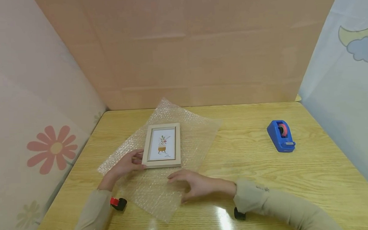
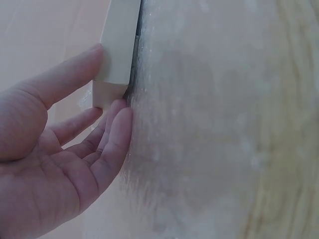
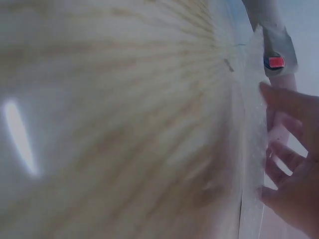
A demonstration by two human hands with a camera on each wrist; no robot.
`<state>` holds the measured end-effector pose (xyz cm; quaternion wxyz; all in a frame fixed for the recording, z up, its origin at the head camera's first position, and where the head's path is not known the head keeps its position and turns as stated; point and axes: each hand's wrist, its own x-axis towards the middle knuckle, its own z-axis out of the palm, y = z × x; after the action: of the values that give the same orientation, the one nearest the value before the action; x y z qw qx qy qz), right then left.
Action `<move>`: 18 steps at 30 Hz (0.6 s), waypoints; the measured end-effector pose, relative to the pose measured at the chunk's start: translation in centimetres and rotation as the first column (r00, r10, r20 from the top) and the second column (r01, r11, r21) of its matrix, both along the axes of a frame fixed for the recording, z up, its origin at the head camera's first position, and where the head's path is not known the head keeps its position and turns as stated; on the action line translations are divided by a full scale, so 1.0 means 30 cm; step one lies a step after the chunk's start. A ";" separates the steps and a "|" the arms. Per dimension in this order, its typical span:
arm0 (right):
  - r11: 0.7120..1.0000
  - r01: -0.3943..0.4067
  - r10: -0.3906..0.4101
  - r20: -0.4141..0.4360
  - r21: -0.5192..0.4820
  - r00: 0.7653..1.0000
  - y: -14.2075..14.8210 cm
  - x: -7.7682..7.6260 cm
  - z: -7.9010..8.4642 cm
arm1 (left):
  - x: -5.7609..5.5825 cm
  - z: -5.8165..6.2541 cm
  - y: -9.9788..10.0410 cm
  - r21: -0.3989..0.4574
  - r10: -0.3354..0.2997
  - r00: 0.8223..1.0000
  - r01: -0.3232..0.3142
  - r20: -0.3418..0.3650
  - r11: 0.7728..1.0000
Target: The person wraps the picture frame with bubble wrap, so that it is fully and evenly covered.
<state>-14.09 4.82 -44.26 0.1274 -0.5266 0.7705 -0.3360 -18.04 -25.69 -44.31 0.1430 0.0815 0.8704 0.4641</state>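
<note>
A picture frame [image 1: 178,145] with a light wooden border and a plant print lies face up on a sheet of bubble wrap [image 1: 153,200]. My left hand [image 1: 128,163] holds its near left corner; in the left wrist view, the thumb and curved fingers sit around the frame's corner [image 2: 117,59]. Nearer to me, my right hand [image 1: 197,184] is over the right side of the wrap, its thumb and fingers spread with nothing between them. The right wrist view has those fingers beside the wrap [image 3: 254,134]; whether they touch it I cannot tell.
A blue tape dispenser [image 1: 280,137] with a pink roll stands at the right of the wooden table [image 1: 239,143]. Patterned cloth walls flank both sides, and a brown panel [image 1: 197,60] rises behind. Black wrist devices [image 1: 121,204] are by both sleeves.
</note>
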 end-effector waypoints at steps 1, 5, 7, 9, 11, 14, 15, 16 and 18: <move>1.000 -0.015 0.015 -0.029 0.022 0.999 -0.001 0.005 -0.002 | 0.000 0.000 0.001 0.001 0.002 1.000 -0.002 0.002 1.000; 0.996 -0.060 0.068 -0.112 0.070 0.991 -0.014 0.021 -0.005 | -0.001 -0.003 -0.002 0.009 0.004 1.000 -0.004 0.011 1.000; 0.995 -0.072 0.081 -0.147 0.069 0.986 -0.022 0.025 -0.005 | 0.000 -0.005 -0.004 0.012 0.005 1.000 -0.005 0.010 1.000; 0.995 -0.081 0.090 -0.179 0.059 0.980 -0.031 0.026 -0.004 | 0.001 -0.006 -0.004 0.014 -0.001 1.000 0.000 0.006 1.000; 0.996 -0.077 0.084 -0.179 0.045 0.980 -0.039 0.026 0.001 | 0.001 -0.007 -0.002 0.018 0.000 1.000 0.000 0.007 1.000; 0.999 -0.049 0.047 -0.120 -0.009 0.992 -0.048 0.019 0.004 | 0.003 -0.004 0.002 0.018 0.001 1.000 -0.001 0.011 1.000; 0.999 -0.034 0.030 -0.082 -0.042 0.996 -0.050 0.015 0.004 | 0.004 -0.002 0.004 0.015 0.003 1.000 -0.003 0.012 1.000; 0.997 -0.012 0.009 -0.047 -0.076 0.999 -0.052 0.011 0.006 | 0.004 0.000 0.007 0.012 0.007 1.000 -0.007 0.014 1.000; 0.989 0.037 -0.034 0.028 -0.146 0.999 -0.056 0.000 0.006 | 0.006 0.004 0.011 0.006 0.012 1.000 -0.012 0.013 1.000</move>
<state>-14.09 3.15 -44.08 0.0919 -0.5164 0.7512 -0.4006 -17.86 -25.37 -44.20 0.1456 0.0739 0.8684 0.4683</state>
